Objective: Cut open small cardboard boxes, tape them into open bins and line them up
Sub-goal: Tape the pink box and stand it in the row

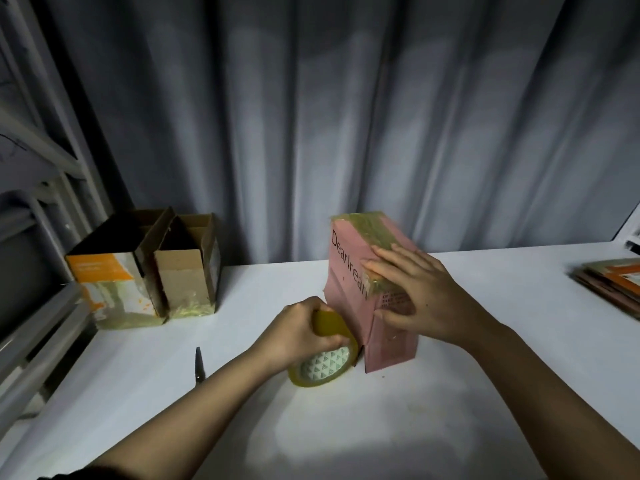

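Note:
A pink cardboard box (349, 289) with black lettering stands upright in the middle of the white table (485, 393), its top face covered in yellowish tape. My right hand (415, 299) lies flat on the box's right side, fingers straight. My left hand (304, 330) grips a roll of yellowish tape (325, 365) right beside the box's lower left edge. Two open-topped bins stand side by side at the back left: one orange and white (110, 289), one plain brown (187, 275). Closed scissors (199, 365) lie on the table left of my left arm.
A stack of flattened boxes (613, 282) lies at the table's right edge. A grey curtain (346, 116) hangs behind the table. A metal shelf frame (34, 237) stands along the left side.

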